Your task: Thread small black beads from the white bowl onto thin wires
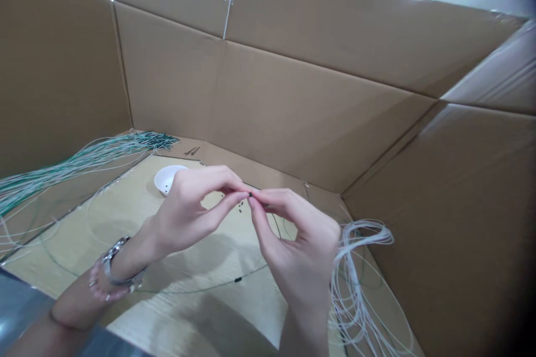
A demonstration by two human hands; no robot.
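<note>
My left hand [196,206] and my right hand [297,228] meet fingertip to fingertip above the board, both closed in a pinch. A tiny black piece [250,195] shows where the thumbs and forefingers come together; its exact shape is too small to tell. Below the hands, a thin green wire [201,291] crosses the board, with a short black sleeve-like piece [238,279] on it. Several loose black bits [240,207] lie just beyond the fingertips. A white bowl [164,179] with a few black specks inside stands behind my left hand, partly hidden by it.
Cardboard walls [293,105] enclose the far side and both flanks. A bundle of green and white wires [92,157] stretches along the left. Coiled white wires [349,279] lie at the right. Small metal tools [192,151] rest behind the pale board [138,178].
</note>
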